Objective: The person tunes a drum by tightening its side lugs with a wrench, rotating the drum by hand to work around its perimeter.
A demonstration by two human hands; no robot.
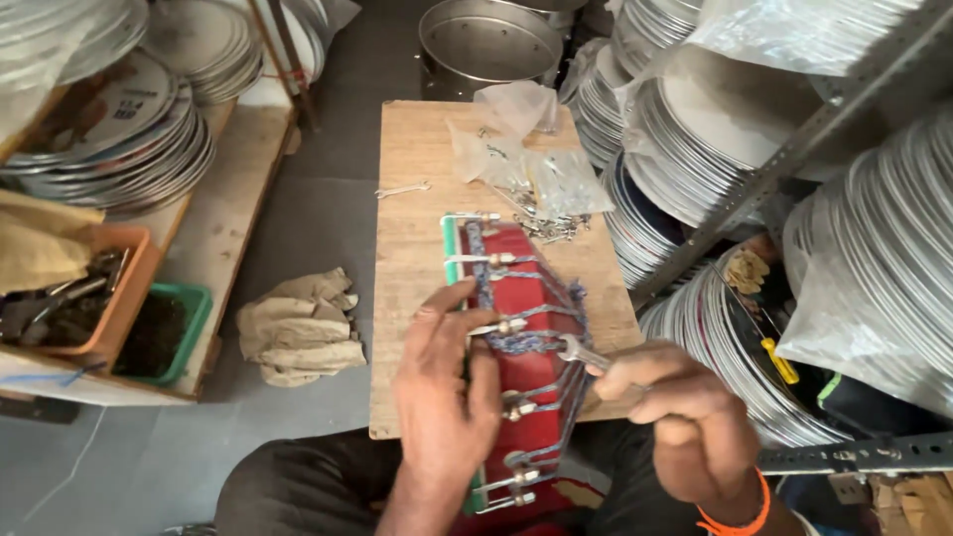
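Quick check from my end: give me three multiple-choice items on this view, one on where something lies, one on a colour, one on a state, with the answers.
1. Where does the spare wrench lie?
A. On the wooden board's left edge
B. In the green bin
C. On the floor rags

2. What colour is the drum body?
A. Blue
B. Red
C. Yellow

3. What is the right hand doing?
A. Resting empty
B. Gripping a spanner
C. Holding a plastic bag

Answers:
1 A, it lies at the wooden board edge, apart from the drum.
2 B, red shows between the blue lacing.
3 B, the spanner sticks out of its fist; the left hand presses on the drum.
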